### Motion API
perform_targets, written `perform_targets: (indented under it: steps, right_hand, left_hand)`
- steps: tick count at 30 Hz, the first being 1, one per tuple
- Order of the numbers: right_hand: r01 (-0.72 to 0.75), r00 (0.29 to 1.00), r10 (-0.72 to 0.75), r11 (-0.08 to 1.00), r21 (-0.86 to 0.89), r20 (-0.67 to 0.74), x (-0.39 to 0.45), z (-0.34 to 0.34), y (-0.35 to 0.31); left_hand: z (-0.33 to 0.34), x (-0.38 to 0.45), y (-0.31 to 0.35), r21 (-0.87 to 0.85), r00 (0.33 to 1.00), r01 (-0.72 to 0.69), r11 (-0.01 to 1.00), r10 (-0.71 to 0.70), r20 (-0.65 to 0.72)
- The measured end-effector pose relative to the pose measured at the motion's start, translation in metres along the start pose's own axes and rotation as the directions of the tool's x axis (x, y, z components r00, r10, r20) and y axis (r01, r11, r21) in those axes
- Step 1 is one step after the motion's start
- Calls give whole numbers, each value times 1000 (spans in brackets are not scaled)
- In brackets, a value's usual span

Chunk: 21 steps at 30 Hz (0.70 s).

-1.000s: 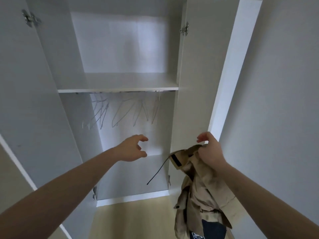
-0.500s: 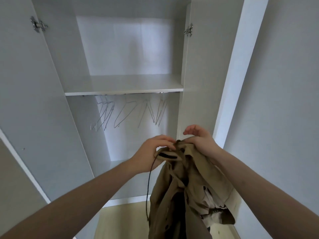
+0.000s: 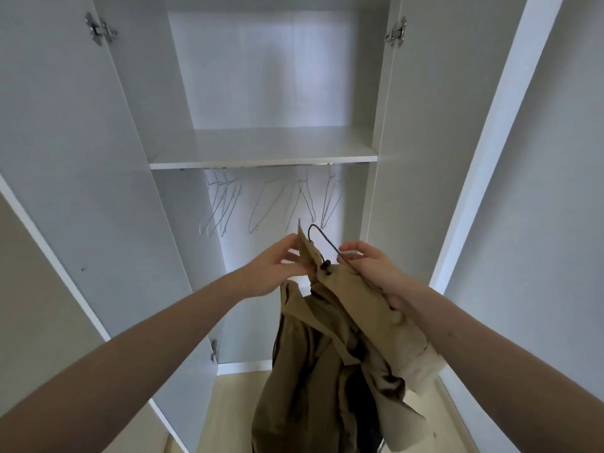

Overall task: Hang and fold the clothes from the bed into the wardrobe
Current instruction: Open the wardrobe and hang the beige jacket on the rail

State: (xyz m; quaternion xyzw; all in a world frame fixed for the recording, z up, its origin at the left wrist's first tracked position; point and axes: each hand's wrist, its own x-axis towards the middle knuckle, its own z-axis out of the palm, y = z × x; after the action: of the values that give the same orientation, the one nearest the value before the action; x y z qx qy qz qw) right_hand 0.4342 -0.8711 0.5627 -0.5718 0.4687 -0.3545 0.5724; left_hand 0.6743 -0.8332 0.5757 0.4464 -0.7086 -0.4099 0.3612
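A tan jacket (image 3: 327,354) hangs from both hands in front of the open white wardrobe (image 3: 261,156). My left hand (image 3: 277,266) pinches the jacket's collar edge at the top. My right hand (image 3: 372,269) grips the jacket's shoulder together with a dark wire hanger (image 3: 322,237), whose hook sticks up between the hands. Most of that hanger is hidden inside the cloth. Several empty wire hangers (image 3: 261,204) hang on the rail under the shelf, just beyond the hands.
The left door (image 3: 65,158) and the right door (image 3: 425,125) stand open on either side. A grey wall (image 3: 539,191) lies to the right. The upper shelf compartment holds nothing. Pale wooden floor (image 3: 228,413) shows below.
Both hands have lifted the jacket higher and nearer the rail. The dark hanger's hook now stands up between the hands. A second ago the left hand was open and apart from the jacket.
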Motion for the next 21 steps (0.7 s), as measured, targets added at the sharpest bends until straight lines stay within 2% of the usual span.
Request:
perform_targets:
  steps: [1,2,4,5,7,10,13,15,17,21]
  right_hand:
    - [-17,1000,17,1000,15,5,4,2,-2]
    - [-28,1000,27,999,30,13,8,4,-3]
    - [-34,999,32,998,46,32,18,9,-8]
    - [-36,998,34,998,48,46,24,12,-10]
    - [-45,996,42,999,31,81,36,19,-16]
    - [-47,990,43,998,28,137,60,27,-23]
    - [-21,988,23,1000,-12,152,84,27,-26]
    - [10,991,-4,999,-42,136,100,22,-26]
    - [49,994,-35,989,-136,101,115,18,-23]
    - [97,995,-74,904,-416,72,145,21,-3]
  left_hand:
    - [-6,-4,-17,-63,995,78,995,-74,72]
    - [-9,-9,-34,-36,981,154,987,-148,126]
    - [-10,-15,-63,238,939,243,941,-290,186]
    - [-8,-15,-72,382,943,198,903,-281,177]
    - [-4,-8,-94,492,968,54,869,-166,187]
    - [-9,11,-103,428,943,124,895,-240,228]
    - [-26,37,-119,214,964,224,951,-249,93]
    - [-50,51,-127,385,975,202,900,-222,7]
    - [-75,72,-128,362,976,218,906,-210,-61]
    - [-122,106,-125,261,987,125,957,-93,-132]
